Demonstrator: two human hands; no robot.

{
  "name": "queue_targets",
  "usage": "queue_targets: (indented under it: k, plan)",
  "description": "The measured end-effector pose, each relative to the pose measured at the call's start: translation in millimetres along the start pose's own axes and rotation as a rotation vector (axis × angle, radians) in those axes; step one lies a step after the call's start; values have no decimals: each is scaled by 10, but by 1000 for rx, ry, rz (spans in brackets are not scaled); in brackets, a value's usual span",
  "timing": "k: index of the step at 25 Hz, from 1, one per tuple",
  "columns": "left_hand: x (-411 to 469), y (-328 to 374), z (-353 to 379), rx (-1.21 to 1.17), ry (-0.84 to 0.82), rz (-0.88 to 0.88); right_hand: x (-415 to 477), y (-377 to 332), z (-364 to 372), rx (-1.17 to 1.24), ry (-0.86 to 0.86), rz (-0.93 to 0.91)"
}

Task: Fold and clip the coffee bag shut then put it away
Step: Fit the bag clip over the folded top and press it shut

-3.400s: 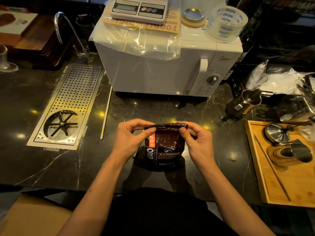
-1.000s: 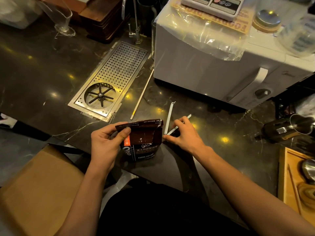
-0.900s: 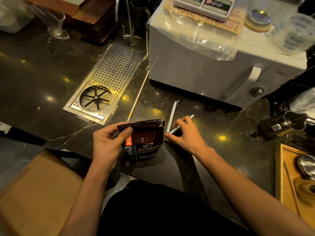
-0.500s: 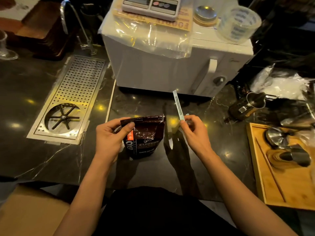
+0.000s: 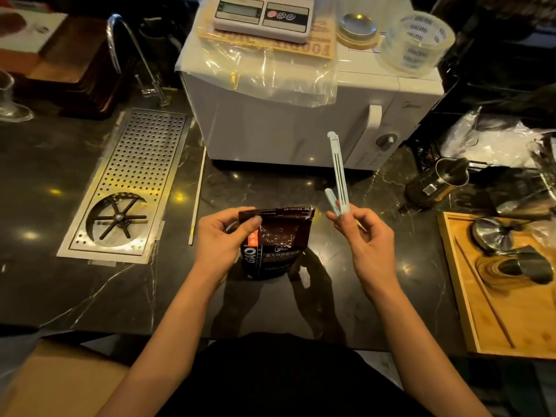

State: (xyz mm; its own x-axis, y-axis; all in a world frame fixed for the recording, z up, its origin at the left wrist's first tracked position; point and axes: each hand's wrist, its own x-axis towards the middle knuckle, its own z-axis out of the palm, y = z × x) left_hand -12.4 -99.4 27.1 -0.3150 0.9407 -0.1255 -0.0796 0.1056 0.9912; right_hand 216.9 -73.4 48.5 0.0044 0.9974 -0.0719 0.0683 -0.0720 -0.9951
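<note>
A dark brown coffee bag [image 5: 278, 245] stands upright on the black marble counter, its top folded over flat. My left hand [image 5: 224, 240] pinches the folded top at the bag's left corner, thumb on the front. To the right of the bag, my right hand [image 5: 365, 236] holds a long pale blue sealing clip [image 5: 338, 173] by its lower end. The clip points up and away from me, its two arms spread slightly apart at the bottom. It is raised off the counter and does not touch the bag.
A white microwave [image 5: 301, 115] with a scale on top stands just behind. A steel drip tray [image 5: 132, 182] is set into the counter at left, with a thin white stick [image 5: 197, 197] beside it. A wooden tray [image 5: 496, 284] with steel cups sits at right, a French press [image 5: 436, 182] behind it.
My right hand left the bag, picked the clip up off the counter and raised it upright beside the bag. My left hand kept hold of the folded top.
</note>
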Motion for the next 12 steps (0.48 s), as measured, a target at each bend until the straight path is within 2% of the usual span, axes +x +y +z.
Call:
queue_targets:
  k: [6, 12]
  plan:
    - [28, 7, -36, 7, -29, -6, -38, -46, 10, -289, -111, -107]
    - [-16, -10, -28, -8, -9, 0, -18, -16, -26, -261, -168, -130]
